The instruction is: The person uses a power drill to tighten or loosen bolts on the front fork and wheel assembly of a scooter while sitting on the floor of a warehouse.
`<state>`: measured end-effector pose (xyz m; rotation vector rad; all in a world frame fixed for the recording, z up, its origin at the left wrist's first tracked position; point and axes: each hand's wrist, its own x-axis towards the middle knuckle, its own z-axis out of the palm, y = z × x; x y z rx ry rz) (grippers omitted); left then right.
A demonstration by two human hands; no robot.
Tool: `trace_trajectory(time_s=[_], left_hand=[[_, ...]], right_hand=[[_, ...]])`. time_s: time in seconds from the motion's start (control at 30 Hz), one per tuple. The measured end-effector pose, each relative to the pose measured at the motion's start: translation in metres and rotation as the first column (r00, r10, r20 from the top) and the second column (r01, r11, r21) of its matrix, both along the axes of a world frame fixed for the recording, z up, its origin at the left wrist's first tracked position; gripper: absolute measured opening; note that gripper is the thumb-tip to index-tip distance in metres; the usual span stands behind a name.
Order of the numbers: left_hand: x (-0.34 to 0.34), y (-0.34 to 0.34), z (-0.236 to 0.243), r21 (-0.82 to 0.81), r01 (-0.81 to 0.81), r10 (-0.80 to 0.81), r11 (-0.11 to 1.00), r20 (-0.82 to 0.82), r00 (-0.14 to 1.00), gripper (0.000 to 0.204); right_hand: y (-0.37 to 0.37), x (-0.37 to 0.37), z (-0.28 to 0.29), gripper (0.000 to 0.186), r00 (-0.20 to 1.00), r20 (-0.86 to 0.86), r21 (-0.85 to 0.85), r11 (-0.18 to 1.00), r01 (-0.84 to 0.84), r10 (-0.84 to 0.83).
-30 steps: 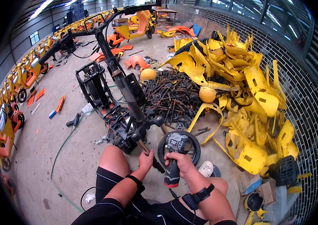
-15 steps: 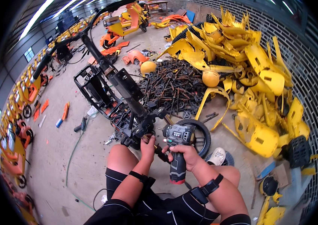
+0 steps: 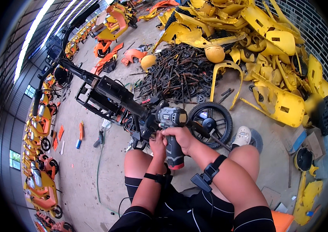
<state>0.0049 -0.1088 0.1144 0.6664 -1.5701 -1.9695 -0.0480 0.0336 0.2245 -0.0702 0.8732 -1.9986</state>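
Observation:
A stripped black scooter frame (image 3: 119, 94) leans across in front of me, its handlebar end up to the left. My right hand (image 3: 182, 139) is wrapped round the handle of a grey and black cordless drill (image 3: 173, 116) with a red base. The drill's head is up against the lower end of the frame's steering column; its tip is hidden. Just left of the drill handle, my left hand (image 3: 158, 145) is closed at the column's lower end. What its fingers hold is hidden. A fork leg (image 3: 200, 130) runs out to the right, beside a black spoked wheel (image 3: 227, 116).
Beyond the frame lies a heap of dark metal parts (image 3: 181, 73). Yellow body panels (image 3: 276, 104) are piled along the brick wall at right. Scooters (image 3: 42, 174) line the left side. A green hose (image 3: 99, 174) and a power tool (image 3: 99, 139) lie on the floor.
The drill has moved left, in against the frame, closer to my left hand. The view has turned, and the frame now appears more slanted to the left.

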Motion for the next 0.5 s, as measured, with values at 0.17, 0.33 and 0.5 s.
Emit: trace_trajectory(time_s=[0.17, 0.33, 0.5], left_hand=[[0.01, -0.046, -0.056, -0.163, 0.145, -0.142, 0.976, 0.033, 0.989, 0.014], [0.018, -0.036, -0.03, -0.347, 0.269, -0.23, 0.899, 0.149, 0.962, 0.023], [0.013, -0.004, 0.002, -0.137, 0.277, -0.29, 0.951, -0.087, 0.953, 0.021]], right_hand=[[-0.019, -0.001, -0.001, 0.018, 0.999, -0.014, 0.056, 0.998, -0.042, 0.043], [-0.023, -0.006, -0.006, 0.018, 0.999, 0.024, 0.032, 0.999, -0.043, 0.042], [-0.025, -0.008, -0.004, 0.018, 0.998, 0.063, 0.038, 0.999, -0.001, -0.001]])
